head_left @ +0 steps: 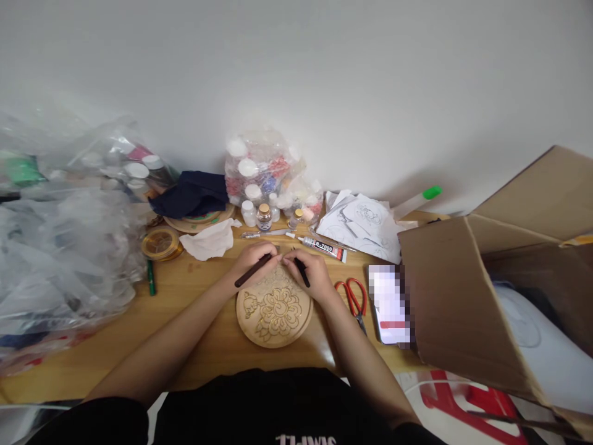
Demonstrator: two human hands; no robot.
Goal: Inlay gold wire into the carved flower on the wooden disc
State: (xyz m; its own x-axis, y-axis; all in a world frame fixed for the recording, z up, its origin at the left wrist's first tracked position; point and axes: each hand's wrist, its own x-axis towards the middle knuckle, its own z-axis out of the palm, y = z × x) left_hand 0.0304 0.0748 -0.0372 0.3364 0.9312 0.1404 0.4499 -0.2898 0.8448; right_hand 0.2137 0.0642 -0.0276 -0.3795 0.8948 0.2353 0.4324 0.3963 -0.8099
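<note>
A round wooden board (275,334) lies on the table in front of me, with a flower and leaf pattern outlined in gold-coloured wire. My left hand (254,262) is closed around a slim dark brown tool (250,272) above the board's far left edge; the tool's exact kind is unclear. Across from it, my right hand (311,270) grips slim black tweezers (302,272) over the far right part. The fingertips of both hands nearly meet at the board's far edge. Whatever lies between them is too small to make out.
Red-handled scissors (356,300), a phone (390,303) and an open cardboard box (454,290) stand to the right. Behind are a glue tube (323,247), small jars (264,217) and paper sketches (361,222). A wire spool (162,244) and plastic bags (65,259) sit left.
</note>
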